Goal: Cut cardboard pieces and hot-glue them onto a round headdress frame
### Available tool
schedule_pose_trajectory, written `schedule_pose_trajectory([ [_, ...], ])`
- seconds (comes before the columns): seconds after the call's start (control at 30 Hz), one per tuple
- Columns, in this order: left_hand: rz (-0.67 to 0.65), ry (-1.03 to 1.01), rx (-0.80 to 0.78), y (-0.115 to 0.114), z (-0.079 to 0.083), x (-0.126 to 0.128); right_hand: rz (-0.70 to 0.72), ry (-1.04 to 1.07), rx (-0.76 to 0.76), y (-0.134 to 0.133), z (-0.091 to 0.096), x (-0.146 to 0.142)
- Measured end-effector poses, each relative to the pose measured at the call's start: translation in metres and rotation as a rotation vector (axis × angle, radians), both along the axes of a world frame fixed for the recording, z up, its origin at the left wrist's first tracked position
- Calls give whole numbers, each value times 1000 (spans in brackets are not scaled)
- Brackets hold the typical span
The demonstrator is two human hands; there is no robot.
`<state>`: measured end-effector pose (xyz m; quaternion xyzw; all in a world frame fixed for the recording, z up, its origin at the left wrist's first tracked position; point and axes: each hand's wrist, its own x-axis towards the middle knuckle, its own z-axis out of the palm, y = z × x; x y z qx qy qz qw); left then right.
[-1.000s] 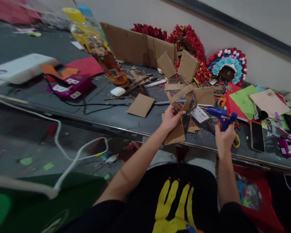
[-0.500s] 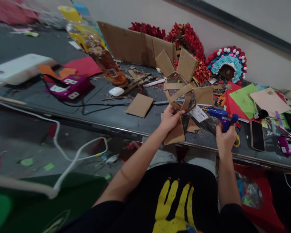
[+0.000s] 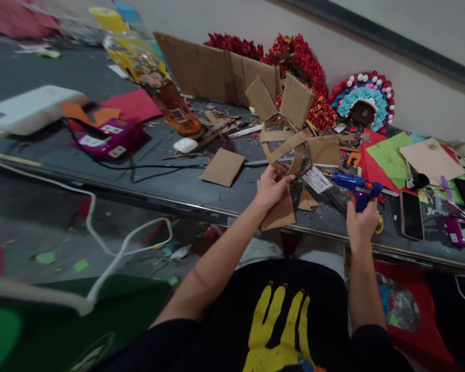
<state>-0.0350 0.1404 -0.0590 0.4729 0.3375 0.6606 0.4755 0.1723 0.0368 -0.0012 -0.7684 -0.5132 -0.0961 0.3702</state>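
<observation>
My left hand (image 3: 272, 187) pinches the lower edge of a cardboard frame (image 3: 289, 147), a ring of bent strips with flat cardboard pieces standing out from it. In my right hand (image 3: 361, 223) is a blue glue gun (image 3: 354, 185), its nozzle pointing left toward the frame's right side. A small red light shows on the gun. Whether the nozzle touches the cardboard I cannot tell. Below the frame a cardboard piece (image 3: 279, 214) reaches over the table edge, partly hidden by my left hand. A loose cardboard square (image 3: 222, 167) lies to the left.
A bottle of amber liquid (image 3: 166, 98) stands left, near a purple power strip (image 3: 108, 138) and white box (image 3: 34, 108). Red ruffled decorations (image 3: 298, 57) and a turquoise-and-red one (image 3: 364, 101) lean at the wall. A phone (image 3: 412, 216) and coloured paper (image 3: 391, 155) lie right.
Almost nothing differs. The cardboard frame sits very slightly further left in the picture, and both hands keep their grips.
</observation>
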Motion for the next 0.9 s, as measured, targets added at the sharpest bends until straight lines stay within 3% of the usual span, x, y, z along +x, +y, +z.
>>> schedule_pose_trajectory([
  [0.9,4,5,15,1,-2,-1,-21,-55,-3,-6,-4,10],
])
